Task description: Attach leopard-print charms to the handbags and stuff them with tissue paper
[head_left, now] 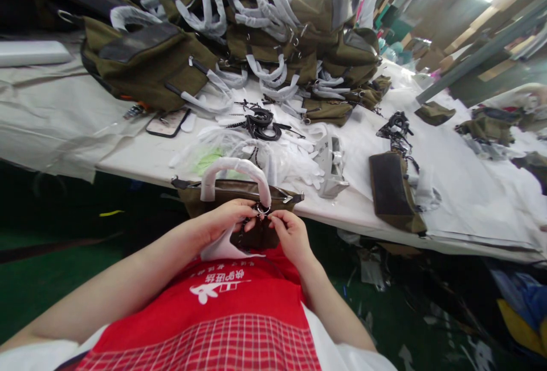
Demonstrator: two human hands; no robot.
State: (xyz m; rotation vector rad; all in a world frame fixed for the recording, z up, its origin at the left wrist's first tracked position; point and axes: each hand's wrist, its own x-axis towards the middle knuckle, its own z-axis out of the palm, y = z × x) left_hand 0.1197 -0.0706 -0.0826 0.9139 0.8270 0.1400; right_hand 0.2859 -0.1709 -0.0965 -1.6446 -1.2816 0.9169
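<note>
An olive bag (194, 199) with a zipped top and a handle (236, 167) wrapped in white film stands at the table's front edge, close to the red apron. A metal ring (263, 209) hangs near the right foot of the handle. My left hand (235, 215) is closed, its fingertips pinching at the ring, with a dark chain just below. From the other side, my right hand (291, 231) pinches something small beside the ring, too small to make out. The bag's lower front is partly hidden by my hands and a white flap.
Olive bags (149, 63) are heaped along the back. Black straps (260, 125), a phone (167, 123), plastic wrap and a grey metal device (332, 168) lie behind the bag. Another bag (391, 188) sits right, near the table edge (453, 243).
</note>
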